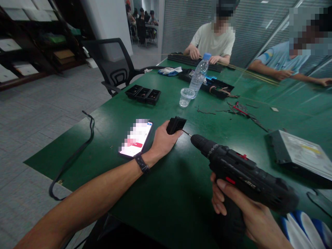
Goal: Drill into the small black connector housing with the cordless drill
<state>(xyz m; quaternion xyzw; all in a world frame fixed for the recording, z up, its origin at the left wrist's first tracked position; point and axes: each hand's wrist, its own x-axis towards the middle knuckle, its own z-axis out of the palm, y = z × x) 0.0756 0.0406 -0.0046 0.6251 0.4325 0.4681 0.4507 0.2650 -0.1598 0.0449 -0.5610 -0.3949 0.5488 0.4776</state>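
My left hand, with a dark band on its wrist, is closed around a small black part above the green table. In my right hand is a black cordless drill, its handle wrapped by my fingers. The drill points up and to the left. Its thin bit reaches the near right side of the black part, beside my left thumb; whether the tip touches it cannot be made out. A lit phone lies just left of my left hand.
Black trays, a clear cup and a bottle stand further back. A metal-topped box and a blue-white glove lie at the right. A black strap crosses the left edge. Two people sit across the table.
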